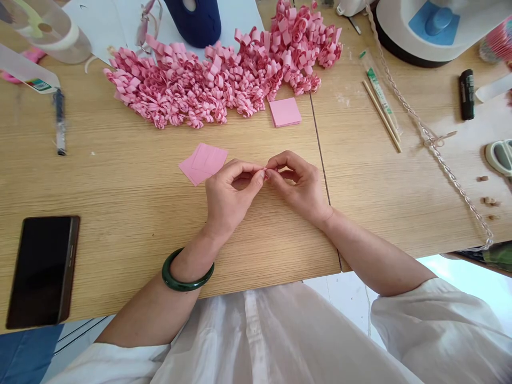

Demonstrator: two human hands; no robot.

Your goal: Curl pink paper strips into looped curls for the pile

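My left hand (230, 194) and my right hand (298, 181) meet over the wooden table (120, 176), fingertips pinched together on a small pink paper piece (265, 170), mostly hidden by the fingers. A green bangle (182, 277) circles my left wrist. Just left of my left hand lies a flat pink paper sheet with cut strips (203, 162). Beyond the hands sits a small stack of pink paper squares (285, 112), and behind it a large heap of curled pink paper pieces (216, 80).
A black phone (42, 269) lies at the near left edge. A pen (60, 122) rests at the left. Wooden chopsticks (382, 114), a twisted cord (436, 149), a black tube (466, 94) and scissors (500, 157) sit to the right. A dark blue object (196, 21) stands at the back.
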